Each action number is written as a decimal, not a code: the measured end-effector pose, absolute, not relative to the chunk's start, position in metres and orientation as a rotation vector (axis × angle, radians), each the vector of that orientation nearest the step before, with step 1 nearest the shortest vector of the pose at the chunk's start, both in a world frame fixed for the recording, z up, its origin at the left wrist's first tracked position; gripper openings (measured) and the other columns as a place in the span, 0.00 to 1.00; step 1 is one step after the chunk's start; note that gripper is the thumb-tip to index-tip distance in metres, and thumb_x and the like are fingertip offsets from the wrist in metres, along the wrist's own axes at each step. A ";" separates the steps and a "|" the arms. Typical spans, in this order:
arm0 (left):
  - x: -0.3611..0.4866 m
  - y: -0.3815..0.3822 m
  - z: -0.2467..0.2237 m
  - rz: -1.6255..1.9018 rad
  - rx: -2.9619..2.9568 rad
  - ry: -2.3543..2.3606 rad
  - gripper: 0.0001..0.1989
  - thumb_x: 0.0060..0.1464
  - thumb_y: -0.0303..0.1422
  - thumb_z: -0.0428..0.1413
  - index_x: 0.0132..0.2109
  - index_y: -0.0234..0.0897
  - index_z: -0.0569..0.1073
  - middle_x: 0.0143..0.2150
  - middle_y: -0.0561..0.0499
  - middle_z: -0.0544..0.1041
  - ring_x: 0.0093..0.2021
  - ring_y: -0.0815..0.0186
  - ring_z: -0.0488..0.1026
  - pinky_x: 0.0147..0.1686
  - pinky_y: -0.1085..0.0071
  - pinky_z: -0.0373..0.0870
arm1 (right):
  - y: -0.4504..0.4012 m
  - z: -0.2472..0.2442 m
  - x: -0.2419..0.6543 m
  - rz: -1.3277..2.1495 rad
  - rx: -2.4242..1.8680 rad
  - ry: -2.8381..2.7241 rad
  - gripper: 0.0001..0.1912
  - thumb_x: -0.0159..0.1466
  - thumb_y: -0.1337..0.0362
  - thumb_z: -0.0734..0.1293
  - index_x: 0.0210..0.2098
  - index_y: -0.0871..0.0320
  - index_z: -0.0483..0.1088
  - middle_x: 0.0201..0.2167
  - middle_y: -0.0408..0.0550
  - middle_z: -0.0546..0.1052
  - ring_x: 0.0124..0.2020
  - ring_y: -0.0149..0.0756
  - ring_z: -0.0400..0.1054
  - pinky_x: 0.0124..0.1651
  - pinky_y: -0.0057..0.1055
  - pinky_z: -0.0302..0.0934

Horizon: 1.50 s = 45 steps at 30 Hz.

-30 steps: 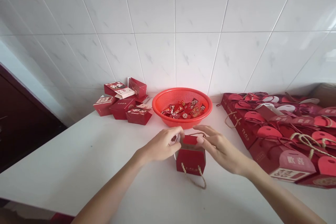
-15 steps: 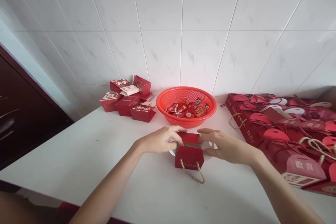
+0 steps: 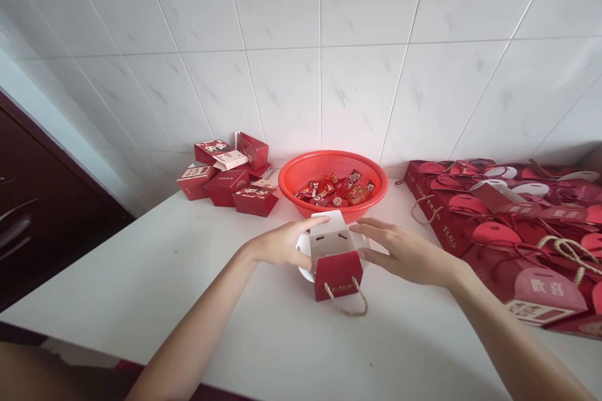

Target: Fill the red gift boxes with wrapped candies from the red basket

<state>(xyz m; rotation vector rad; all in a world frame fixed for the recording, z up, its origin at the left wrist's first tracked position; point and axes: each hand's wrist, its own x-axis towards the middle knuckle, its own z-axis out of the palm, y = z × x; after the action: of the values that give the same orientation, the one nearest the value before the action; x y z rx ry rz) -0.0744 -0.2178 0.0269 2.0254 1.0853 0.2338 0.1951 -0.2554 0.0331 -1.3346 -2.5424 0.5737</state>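
A white tiled wall [image 3: 320, 44] rises behind a white tabletop [image 3: 141, 282], with a dark wooden cabinet [image 3: 51, 200] below its far left edge. Along the right side of the tabletop, overlapping red gift bags [image 3: 498, 225] lie in a wide spread, many with rope handles and rounded tabs. Against the wall in the middle stands a red plastic basket [image 3: 294, 178], holding small wrapped sweets [image 3: 333, 191] in red packets. To its left, a cluster of red cardboard boxes [image 3: 221, 191] sits near the wall.

At the front, between the hands and just before the basket, a partly folded red gift box [image 3: 337, 276] rests on the tabletop. Its white inner flap stands up and its rope handle [image 3: 348, 308] trails toward the person. The left hand [image 3: 282, 244] curves around the box's left side, its grip closed on the card. The right hand [image 3: 404, 254] is half open with fingers spread, its fingertips [image 3: 369, 225] at the box's right edge; whether that grip has hold of the card cannot be told.
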 end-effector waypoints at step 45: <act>-0.022 -0.089 0.035 -0.096 2.294 0.981 0.17 0.47 0.33 0.61 0.47 0.42 0.82 0.48 0.49 0.83 0.49 0.56 0.78 0.48 0.68 0.70 | -0.136 0.012 0.172 0.849 -1.102 -1.255 0.03 0.54 0.65 0.69 0.28 0.58 0.74 0.28 0.47 0.78 0.26 0.35 0.72 0.35 0.33 0.68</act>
<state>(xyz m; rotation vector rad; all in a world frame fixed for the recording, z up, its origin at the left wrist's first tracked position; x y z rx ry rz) -0.0220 -0.0886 0.0351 2.2935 0.9814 -0.0963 0.1718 -0.1356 0.0123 -1.1019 -1.2549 0.8495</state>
